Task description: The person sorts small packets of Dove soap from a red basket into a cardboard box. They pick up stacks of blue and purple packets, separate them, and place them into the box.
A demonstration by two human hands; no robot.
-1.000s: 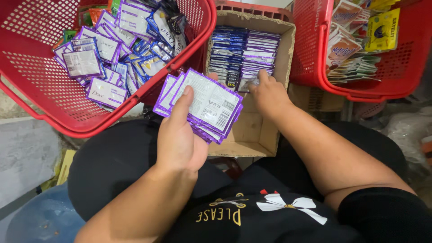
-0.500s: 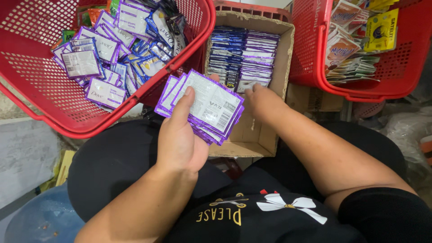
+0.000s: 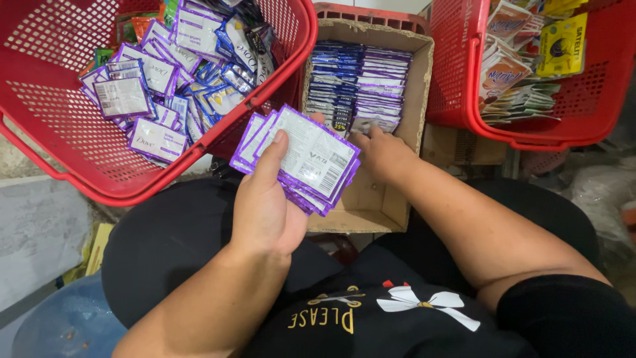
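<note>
Stack of purple sachets [image 3: 301, 158], fanned out and gripped in the left hand [image 3: 265, 205] over the lap.

The thumb lies across the white, barcoded back of the top sachet. The right hand [image 3: 381, 154] hovers just beside it, fingers loose, over the cardboard box [image 3: 371, 199] of filed blue and purple sachets. A red basket [image 3: 59, 126] of loose sachets sits left; another red basket [image 3: 464, 79] of mixed packets sits right.

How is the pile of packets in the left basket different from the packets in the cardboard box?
The packets in the left red basket lie jumbled, flat and overlapping; those in the cardboard box stand packed in neat rows. The basket holds loose packets with bare floor showing; the box has its far end filled. Both hold purple and blue sachets.
</note>
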